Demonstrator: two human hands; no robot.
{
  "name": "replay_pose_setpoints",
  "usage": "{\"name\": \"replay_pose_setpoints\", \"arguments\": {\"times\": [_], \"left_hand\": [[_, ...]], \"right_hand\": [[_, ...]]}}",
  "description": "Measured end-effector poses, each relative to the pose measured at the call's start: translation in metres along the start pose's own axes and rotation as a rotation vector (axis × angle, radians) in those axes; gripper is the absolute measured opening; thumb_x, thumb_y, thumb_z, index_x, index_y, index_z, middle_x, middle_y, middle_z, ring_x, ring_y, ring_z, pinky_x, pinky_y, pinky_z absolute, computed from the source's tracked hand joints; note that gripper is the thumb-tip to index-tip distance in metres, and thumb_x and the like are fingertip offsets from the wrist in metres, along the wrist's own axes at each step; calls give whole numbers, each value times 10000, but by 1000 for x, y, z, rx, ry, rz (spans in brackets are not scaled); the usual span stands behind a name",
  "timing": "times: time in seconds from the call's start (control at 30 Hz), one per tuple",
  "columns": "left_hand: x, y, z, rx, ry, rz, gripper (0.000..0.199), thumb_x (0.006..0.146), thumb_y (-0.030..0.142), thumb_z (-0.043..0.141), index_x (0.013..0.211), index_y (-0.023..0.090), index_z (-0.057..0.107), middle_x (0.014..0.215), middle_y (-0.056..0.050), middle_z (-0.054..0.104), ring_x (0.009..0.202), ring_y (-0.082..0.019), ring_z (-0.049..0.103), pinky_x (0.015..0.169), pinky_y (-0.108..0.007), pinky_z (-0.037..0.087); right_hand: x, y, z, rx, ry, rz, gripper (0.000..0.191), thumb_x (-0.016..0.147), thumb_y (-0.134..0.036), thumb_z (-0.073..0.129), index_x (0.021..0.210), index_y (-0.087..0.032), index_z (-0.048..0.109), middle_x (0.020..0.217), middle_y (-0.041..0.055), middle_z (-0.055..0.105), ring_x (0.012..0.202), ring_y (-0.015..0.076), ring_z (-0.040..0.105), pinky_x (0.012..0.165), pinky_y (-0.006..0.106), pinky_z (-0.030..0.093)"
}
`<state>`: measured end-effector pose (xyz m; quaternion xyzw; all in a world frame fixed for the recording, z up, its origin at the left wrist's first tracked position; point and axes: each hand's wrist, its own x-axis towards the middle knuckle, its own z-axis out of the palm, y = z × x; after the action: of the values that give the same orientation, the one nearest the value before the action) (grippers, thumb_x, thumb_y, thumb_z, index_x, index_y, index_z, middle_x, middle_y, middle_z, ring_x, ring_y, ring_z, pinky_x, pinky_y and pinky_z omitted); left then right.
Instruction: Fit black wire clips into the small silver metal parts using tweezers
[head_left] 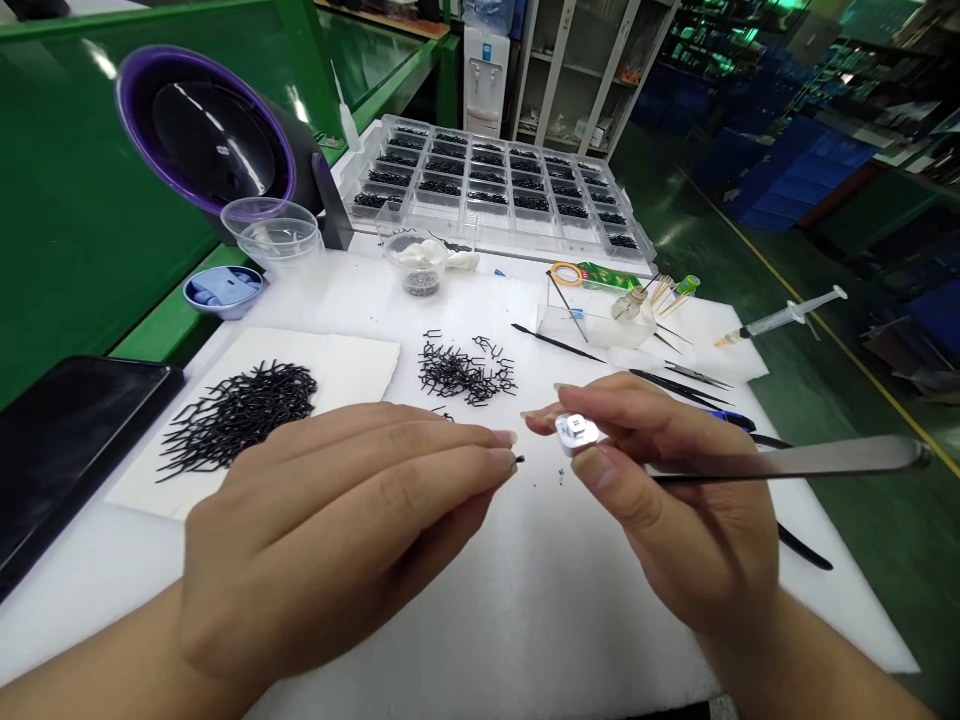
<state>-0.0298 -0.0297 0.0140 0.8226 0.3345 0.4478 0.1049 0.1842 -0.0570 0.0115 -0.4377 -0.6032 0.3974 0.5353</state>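
Note:
My left hand (337,530) is closed, its fingertips pinching a tiny black piece (519,459) whose end pokes out past them. Facing it, my right hand (675,490) holds a small shiny metal part (576,432) between thumb and fingers. Metal tweezers (810,459) also rest in the right hand, their blunt end pointing right. A heap of black forked pieces (465,373) lies on the white table (480,620) beyond the hands. On a white sheet (352,360) at the left sits a larger pile of black pieces (244,415).
A clear compartment tray (487,185) of black parts spans the back, beside a purple-rimmed fan (214,140). Clear cups (274,235) and a blue dish (223,290) stand left. A syringe (784,318) and tools lie right; a black tray (75,440) is far left.

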Motion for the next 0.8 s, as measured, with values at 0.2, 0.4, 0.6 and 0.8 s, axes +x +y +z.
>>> {"name": "replay_pose_setpoints", "arguments": {"times": [0.2, 0.4, 0.6, 0.8], "left_hand": [[1, -1, -1, 25, -34, 99, 306, 792, 100, 737, 1024, 298, 712, 921, 65, 820, 787, -139, 772, 770, -242, 651], [5, 5, 7, -99, -19, -230, 147, 817, 169, 748, 863, 308, 755, 756, 92, 793, 628, -113, 732, 637, -196, 607], [11, -8, 17, -866, -255, -938, 72, 869, 330, 769, 809, 295, 786, 730, 56, 785, 563, -76, 689, 573, -133, 579], [8, -12, 17, -976, -291, -991, 78, 861, 310, 790, 795, 269, 793, 755, 38, 793, 565, -60, 674, 581, -117, 569]], "right_hand": [[-1, -1, -3, -16, -19, -48, 271, 921, -207, 700, 1162, -316, 756, 1061, 65, 720, 967, 254, 715, 753, 399, 630], [-1, 0, -1, -70, 41, -31, 263, 893, -186, 706, 1133, -294, 711, 1056, 62, 757, 1037, 285, 728, 776, 408, 648], [2, -2, 0, -77, 22, 62, 134, 902, -218, 707, 1024, -272, 700, 1052, 61, 773, 1032, 288, 739, 790, 419, 645], [3, 4, 6, 15, 6, 169, 142, 905, -235, 729, 1032, -292, 702, 905, -11, 767, 840, 175, 744, 731, 303, 622]]}}
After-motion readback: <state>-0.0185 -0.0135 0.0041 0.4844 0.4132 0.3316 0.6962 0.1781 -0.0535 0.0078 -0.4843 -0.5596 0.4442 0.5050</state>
